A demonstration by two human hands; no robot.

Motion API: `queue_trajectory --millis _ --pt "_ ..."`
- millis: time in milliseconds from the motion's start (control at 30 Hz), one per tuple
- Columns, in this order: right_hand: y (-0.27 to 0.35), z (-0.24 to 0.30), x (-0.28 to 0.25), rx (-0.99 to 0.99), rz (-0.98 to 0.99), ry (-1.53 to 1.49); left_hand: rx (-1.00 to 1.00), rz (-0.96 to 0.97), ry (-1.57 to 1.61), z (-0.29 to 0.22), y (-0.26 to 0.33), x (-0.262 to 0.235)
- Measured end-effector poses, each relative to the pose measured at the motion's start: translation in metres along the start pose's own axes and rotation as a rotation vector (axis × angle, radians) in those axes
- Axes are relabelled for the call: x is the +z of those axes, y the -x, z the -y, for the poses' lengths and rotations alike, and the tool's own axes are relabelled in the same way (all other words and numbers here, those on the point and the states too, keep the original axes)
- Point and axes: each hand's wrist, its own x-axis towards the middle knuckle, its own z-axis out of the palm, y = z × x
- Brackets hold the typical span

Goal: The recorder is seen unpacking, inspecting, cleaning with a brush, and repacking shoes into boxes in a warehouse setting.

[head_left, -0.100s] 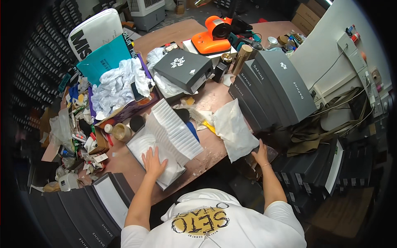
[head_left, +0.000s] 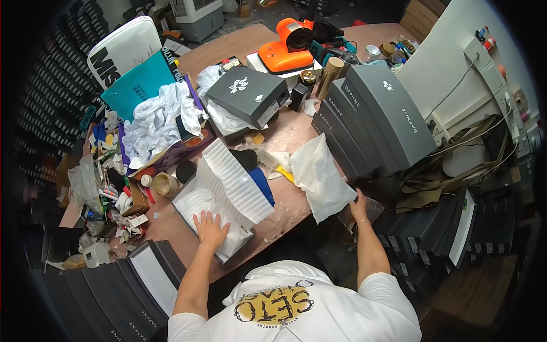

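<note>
My left hand [head_left: 211, 231] lies flat, fingers spread, on white wrapping in an open shoebox [head_left: 219, 261] at the table's front edge. A ribbed white foam sheet [head_left: 235, 181] sticks up from the box's right side, partly covering a blue item [head_left: 259, 187]. To the right, a crumpled white sheet [head_left: 320, 179] lies on the table and reaches over its front edge. My right hand [head_left: 359, 208] has its fingers closed at the sheet's lower right corner; the fingertips are partly hidden. A clear plastic piece [head_left: 373, 210] shows beside that hand.
Stacked grey shoeboxes [head_left: 379, 122] stand on the right, with more boxes [head_left: 433, 233] below. A purple box [head_left: 208, 137] of crumpled paper, a jar [head_left: 165, 183] and a grey shoebox [head_left: 248, 96] sit farther back. A yellow-handled brush [head_left: 282, 171] lies near the sheet. Boxes [head_left: 108, 290] line the lower left.
The view has shifted slightly. My left hand stays on the wrapping and my right hand stays at the sheet's corner; little else differs.
</note>
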Motion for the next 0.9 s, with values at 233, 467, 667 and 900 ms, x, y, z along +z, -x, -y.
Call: queue_trajectory --millis 233,467,667,900 --pt "-0.028 0.107 -0.046 -0.151 0.09 -0.226 0.229 -0.53 0.246 -0.065 -0.004 -0.044" --pt "-0.084 0.285 -0.092 -0.574 0.06 -0.393 0.369 0.013 0.711 -0.1 -0.065 -0.028" --pt "0.026 0.435 -0.135 -0.88 0.695 -0.612 -0.022 0.483 2.198 -0.091 -0.006 -0.082" --pt "0.132 0.428 -0.096 -1.056 1.808 -0.658 0.306 0.256 2.296 -0.038 0.083 -0.062"
